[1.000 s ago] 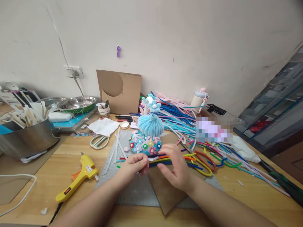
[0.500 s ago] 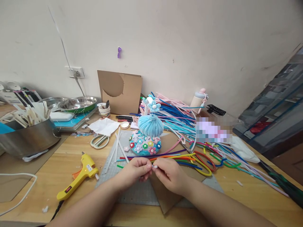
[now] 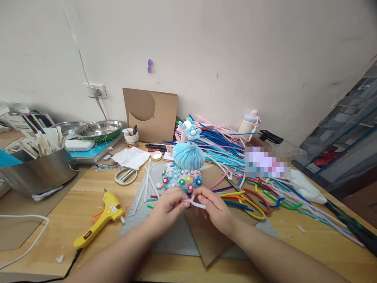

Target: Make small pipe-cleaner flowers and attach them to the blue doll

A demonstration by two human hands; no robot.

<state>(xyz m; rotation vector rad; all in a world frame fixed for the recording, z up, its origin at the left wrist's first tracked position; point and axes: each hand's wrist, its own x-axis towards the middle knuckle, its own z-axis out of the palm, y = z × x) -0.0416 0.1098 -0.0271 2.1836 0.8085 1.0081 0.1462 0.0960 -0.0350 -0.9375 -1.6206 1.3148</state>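
Note:
A short white pipe cleaner (image 3: 198, 204) with a small bend or branch is held between both hands above the grey cutting mat. My left hand (image 3: 171, 206) pinches its left end. My right hand (image 3: 215, 206) has its thumb and fingers closed on the other side. Just behind the hands stands a light blue pleated pompom shape (image 3: 188, 156) on a round base covered with small coloured flowers (image 3: 178, 179); blue flowers (image 3: 193, 131) top it. A brown cardboard piece (image 3: 203, 239) lies on the mat below the hands.
The yellow glue gun (image 3: 101, 220) and pale-handled scissors (image 3: 126, 176) lie left. Coloured pipe cleaners (image 3: 229, 147) spread behind and right. A metal pot (image 3: 38, 173) of sticks stands far left. Cut cardboard (image 3: 153, 118) leans on the wall.
The white piece shows more between my fingers, with a branch now visible. My right hand has turned and its fingers have shifted. The view has moved slightly.

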